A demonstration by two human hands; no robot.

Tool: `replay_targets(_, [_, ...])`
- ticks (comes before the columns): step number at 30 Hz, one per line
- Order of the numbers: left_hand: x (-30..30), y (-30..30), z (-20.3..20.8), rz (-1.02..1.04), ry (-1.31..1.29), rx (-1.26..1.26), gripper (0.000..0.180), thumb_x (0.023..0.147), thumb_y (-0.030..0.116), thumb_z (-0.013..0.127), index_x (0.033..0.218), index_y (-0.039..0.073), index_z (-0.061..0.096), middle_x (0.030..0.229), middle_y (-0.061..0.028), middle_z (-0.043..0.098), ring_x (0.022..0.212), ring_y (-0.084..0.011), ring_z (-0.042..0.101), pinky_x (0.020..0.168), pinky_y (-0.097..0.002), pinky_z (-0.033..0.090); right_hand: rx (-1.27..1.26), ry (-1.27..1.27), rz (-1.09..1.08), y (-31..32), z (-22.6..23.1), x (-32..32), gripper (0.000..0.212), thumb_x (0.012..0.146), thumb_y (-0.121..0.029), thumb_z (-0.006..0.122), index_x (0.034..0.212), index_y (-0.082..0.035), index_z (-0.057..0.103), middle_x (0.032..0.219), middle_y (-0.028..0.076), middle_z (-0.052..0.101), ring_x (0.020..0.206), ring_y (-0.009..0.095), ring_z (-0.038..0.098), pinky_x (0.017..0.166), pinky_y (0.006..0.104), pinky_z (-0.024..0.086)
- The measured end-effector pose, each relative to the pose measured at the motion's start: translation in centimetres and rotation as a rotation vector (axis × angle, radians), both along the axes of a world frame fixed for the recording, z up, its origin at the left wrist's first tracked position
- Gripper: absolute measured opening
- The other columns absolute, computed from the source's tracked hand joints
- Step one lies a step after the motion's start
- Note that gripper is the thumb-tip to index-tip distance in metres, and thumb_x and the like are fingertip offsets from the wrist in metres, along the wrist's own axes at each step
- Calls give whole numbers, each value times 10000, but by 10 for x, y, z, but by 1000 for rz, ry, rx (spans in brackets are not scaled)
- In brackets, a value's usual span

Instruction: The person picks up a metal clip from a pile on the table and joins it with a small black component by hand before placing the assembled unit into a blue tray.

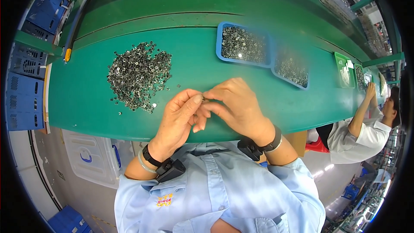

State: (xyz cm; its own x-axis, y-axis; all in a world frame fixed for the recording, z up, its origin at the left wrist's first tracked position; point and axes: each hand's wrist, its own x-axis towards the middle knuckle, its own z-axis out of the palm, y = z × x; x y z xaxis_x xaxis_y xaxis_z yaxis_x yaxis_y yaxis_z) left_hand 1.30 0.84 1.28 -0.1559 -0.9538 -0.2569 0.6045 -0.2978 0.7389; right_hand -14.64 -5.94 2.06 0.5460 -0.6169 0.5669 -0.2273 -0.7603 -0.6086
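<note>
My left hand [181, 116] and my right hand [237, 105] meet over the front of the green table, fingertips together. Pinched between them is a small dark metal part [203, 99], mostly covered by the fingers. Both hands are closed on it, and its exact kind is too small to make out. To the left of my hands lies a loose heap of small square metal pieces [138, 75], silver and black, with a few strays around its edge. Beyond my right hand stands a blue tray [219, 43] filled with similar small pieces.
A second blue tray [290, 83] of small parts adjoins the first, slightly blurred. Farther right are a green tray [339, 67] with white items and a co-worker [360, 133] seated at the same table [189, 60]. Blue crates [26, 99] stand left; a lidded clear bin [88, 155] sits below.
</note>
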Motion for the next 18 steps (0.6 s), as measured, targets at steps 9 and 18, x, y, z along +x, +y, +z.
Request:
replay_targets(9, [0, 0, 5, 30, 9, 18, 212, 955, 214, 471, 1016, 23, 540, 769, -75, 603, 543, -98, 518, 441, -198, 373, -55, 38, -49, -4, 2, -3, 214, 667, -73, 724, 866, -87, 647, 826, 22, 609, 728, 218, 561, 642, 326, 423])
replay_targets(18, [-1, -6, 5, 31, 60, 76, 192, 933, 214, 521, 972, 31, 565, 751, -67, 606, 530, -95, 498, 444, -200, 370, -167, 56, -77, -5, 4, -3, 215, 638, -77, 731, 840, -92, 660, 822, 17, 607, 724, 208, 560, 632, 324, 416])
